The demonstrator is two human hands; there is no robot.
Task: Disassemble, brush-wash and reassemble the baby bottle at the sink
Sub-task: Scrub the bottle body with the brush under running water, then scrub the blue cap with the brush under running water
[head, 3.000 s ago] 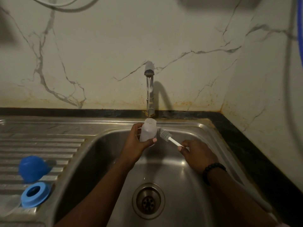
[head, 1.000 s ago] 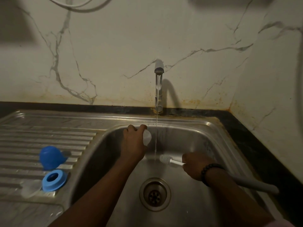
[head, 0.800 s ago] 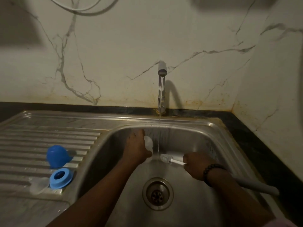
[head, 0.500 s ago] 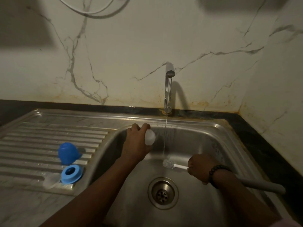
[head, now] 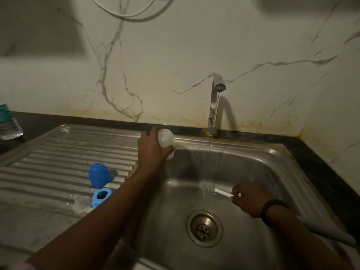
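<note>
The bottle [head: 165, 140], a pale translucent body without its top, is held at the back left corner of the sink [head: 272, 152], above the basin's rim and left of the water stream. The left hand [head: 151, 151] grips it, fingers curled round its side. The right hand [head: 246, 199] is low in the basin with fingers closed on the white handle of the brush [head: 214, 190], whose bristled head points left, just under the thin stream falling from the tap [head: 215, 102]. The drain [head: 204, 228] lies below the brush. On the ribbed drainboard [head: 48, 162] sit a blue cap [head: 99, 175], a blue ring [head: 101, 196] in front of it, and a clear teat [head: 81, 204] touching the ring. A clear container [head: 8, 123] stands on the dark bench at far left.
</note>
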